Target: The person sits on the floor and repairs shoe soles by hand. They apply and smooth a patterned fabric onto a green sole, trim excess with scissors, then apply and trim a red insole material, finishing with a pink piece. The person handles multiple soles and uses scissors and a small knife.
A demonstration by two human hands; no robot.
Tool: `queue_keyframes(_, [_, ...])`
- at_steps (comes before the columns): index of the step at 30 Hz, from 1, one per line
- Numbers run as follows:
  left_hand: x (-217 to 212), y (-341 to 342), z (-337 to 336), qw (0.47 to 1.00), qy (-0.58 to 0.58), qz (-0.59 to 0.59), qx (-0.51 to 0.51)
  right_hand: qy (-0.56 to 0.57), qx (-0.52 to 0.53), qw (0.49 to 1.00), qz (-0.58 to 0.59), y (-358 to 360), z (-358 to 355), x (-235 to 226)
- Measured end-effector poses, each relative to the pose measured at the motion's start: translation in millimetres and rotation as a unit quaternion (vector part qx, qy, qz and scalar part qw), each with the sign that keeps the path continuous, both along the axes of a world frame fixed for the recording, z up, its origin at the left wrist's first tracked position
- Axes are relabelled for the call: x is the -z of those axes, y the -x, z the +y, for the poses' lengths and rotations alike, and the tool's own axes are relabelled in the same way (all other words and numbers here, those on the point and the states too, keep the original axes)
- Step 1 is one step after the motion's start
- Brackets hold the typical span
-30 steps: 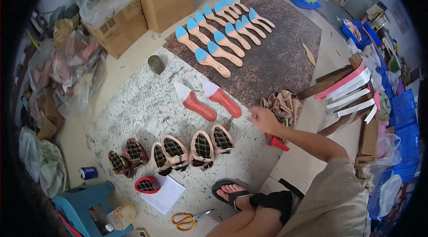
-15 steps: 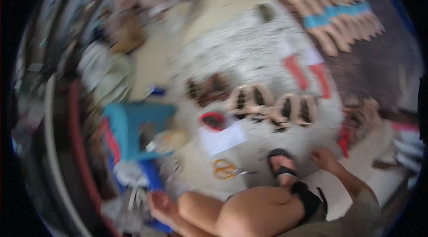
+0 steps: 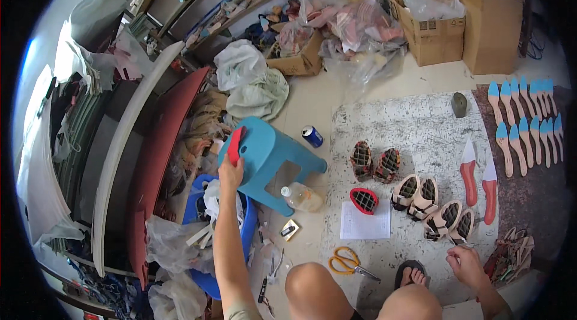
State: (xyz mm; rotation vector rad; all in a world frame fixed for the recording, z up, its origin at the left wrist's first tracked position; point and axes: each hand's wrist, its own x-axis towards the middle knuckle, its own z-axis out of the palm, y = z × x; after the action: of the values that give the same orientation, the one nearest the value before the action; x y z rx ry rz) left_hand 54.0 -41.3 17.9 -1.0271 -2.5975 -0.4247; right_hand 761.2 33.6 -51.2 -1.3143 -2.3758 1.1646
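Observation:
My left hand (image 3: pixel 231 171) reaches out over the blue-green plastic stool (image 3: pixel 264 139), its fingers closed round the lower end of a red strip (image 3: pixel 236 147) that lies on the seat. On the right, my right hand (image 3: pixel 467 264) hovers low by my foot, fingers curled together; whether anything small is in them I cannot make out. Just beyond it stand pale shoe uppers (image 3: pixel 448 219) with dark grid-like insides. A red-rimmed piece (image 3: pixel 364 200) of the same kind rests on a white paper sheet (image 3: pixel 365 227).
Orange-handled scissors (image 3: pixel 347 261) lie before my knees. A plastic bottle (image 3: pixel 302 197) and a blue can (image 3: pixel 312 136) stand near the stool. Left of my arm is a blue basket (image 3: pixel 243 224) with plastic bags. Blue-tipped insoles (image 3: pixel 524 142) and red, white-tipped ones (image 3: pixel 469 181) lie at right.
The view has swung to the left and upward. My left hand has gone from beside my knee to the stool and taken hold of the red strip. My right hand's fingers remain curled.

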Motion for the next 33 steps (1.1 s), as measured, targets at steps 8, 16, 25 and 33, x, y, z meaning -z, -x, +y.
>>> queue_keyframes(8, [-8,6,5,0.987,0.134,0.036,-0.085,0.031,-0.153,0.985,0.069,40,-25,8])
queue_keyframes(16, [-79,-229,-21,0.948,0.035,-0.264,0.175,0.325,-0.219,0.852,0.346,234,3,-15])
queue_keyframes(25, [-82,-322,-81,0.857,0.039,-0.477,0.191,0.193,-0.152,0.869,0.430,293,-20,-65])
queue_keyframes(33, [-53,-314,-99,0.756,-0.008,-0.627,0.187,0.341,-0.180,0.873,0.299,287,-15,-64])
